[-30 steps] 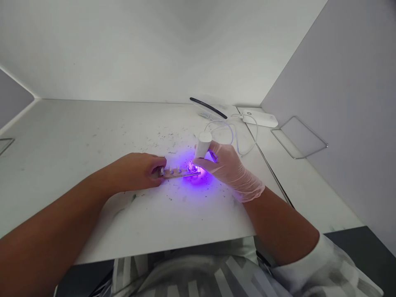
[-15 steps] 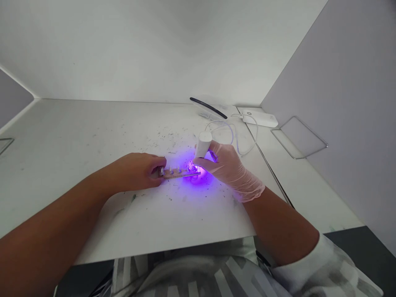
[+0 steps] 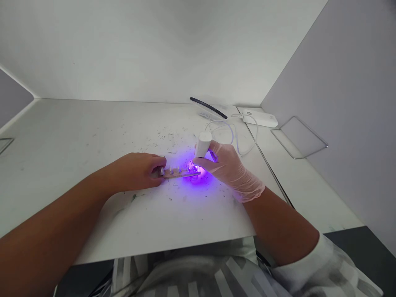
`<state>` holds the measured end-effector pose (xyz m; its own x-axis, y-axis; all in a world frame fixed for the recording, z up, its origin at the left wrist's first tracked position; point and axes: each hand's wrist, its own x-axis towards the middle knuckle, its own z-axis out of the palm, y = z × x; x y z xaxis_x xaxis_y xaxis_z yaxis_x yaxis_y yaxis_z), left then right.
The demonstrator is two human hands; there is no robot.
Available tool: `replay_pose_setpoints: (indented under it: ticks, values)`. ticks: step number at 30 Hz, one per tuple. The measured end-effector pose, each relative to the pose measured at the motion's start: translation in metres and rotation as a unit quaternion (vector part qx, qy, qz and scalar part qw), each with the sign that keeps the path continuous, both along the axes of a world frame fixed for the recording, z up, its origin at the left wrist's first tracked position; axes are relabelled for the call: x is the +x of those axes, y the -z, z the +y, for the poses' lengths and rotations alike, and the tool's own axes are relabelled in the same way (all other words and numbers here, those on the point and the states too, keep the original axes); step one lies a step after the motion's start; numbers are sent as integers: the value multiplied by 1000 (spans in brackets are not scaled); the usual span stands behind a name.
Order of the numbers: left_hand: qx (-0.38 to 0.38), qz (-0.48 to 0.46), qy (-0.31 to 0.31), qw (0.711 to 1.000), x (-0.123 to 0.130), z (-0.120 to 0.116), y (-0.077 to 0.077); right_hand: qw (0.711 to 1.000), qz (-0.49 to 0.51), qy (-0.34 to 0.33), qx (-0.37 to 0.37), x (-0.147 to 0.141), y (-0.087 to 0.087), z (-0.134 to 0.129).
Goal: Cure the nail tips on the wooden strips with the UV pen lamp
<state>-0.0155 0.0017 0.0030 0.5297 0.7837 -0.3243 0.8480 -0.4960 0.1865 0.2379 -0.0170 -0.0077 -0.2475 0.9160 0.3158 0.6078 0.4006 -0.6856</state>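
My bare left hand (image 3: 142, 170) is closed on the left end of a narrow clear strip (image 3: 177, 175) with several small shiny pieces along it. In a thin, translucent glove, my right hand (image 3: 223, 164) grips a white UV lamp (image 3: 203, 143). The lamp is upright over the strip's right end and throws violet light there. Glare hides the detail of the lit pieces, and I cannot tell whether the lamp touches them. My right fingertips are partly hidden behind the lamp.
A thin white cable (image 3: 237, 136) loops behind my right hand towards a white power bank (image 3: 260, 118). Farther back lies a dark curved nail file (image 3: 208, 108). Dark specks dot the white table (image 3: 148, 231). A wire frame (image 3: 299, 137) is by the right wall.
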Motion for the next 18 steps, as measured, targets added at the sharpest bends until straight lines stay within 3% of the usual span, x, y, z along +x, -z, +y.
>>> replay_pose_setpoints:
  ticks: [18]
  values:
    - [1, -7, 2, 1000, -1, 0, 1, 1000, -5, 6, -3, 0, 0, 1]
